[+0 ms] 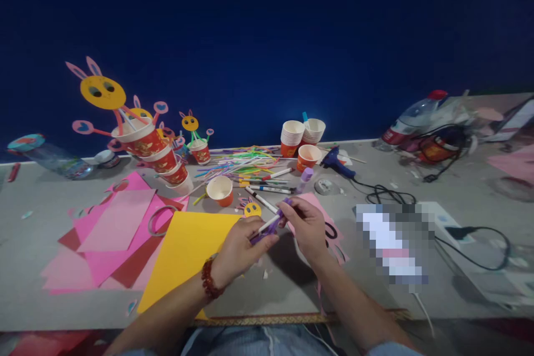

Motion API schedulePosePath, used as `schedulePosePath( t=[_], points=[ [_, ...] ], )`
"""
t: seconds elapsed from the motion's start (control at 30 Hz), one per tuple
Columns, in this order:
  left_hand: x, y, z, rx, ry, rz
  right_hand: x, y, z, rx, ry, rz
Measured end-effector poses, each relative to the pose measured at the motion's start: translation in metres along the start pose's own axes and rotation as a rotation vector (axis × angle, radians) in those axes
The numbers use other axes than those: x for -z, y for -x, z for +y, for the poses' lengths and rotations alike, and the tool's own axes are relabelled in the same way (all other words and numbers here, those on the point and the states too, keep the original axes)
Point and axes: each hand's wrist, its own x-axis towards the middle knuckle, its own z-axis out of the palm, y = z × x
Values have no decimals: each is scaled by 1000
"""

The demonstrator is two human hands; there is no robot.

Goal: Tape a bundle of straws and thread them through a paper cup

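Observation:
My left hand [244, 247], with a beaded bracelet at the wrist, is closed round a bundle of purple sticks and a white stick [267, 224]. The fingertips of my right hand [304, 222] pinch the upper end of the purple sticks [285, 204]. Both hands are close together above the grey table. A small yellow bunny face [252, 209] lies just behind my left hand. Yellow paper [187, 256] is under my left wrist, and pink paper with black scissor handles [331, 231] is beside my right hand.
Cups with bunny figures [144, 142] stand at the left, near pink sheets [120, 219]. Coloured sticks [246, 161], markers, paper cups [219, 190] and a blue glue gun [337, 163] lie behind my hands. A bottle [411, 119] and cables are at the right.

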Motion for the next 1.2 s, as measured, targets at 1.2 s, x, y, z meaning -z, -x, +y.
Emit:
schedulePosePath(
  t=[1.2],
  points=[
    [-7, 3, -2, 23, 32, 126, -1, 5, -3, 230, 96, 60]
  ],
)
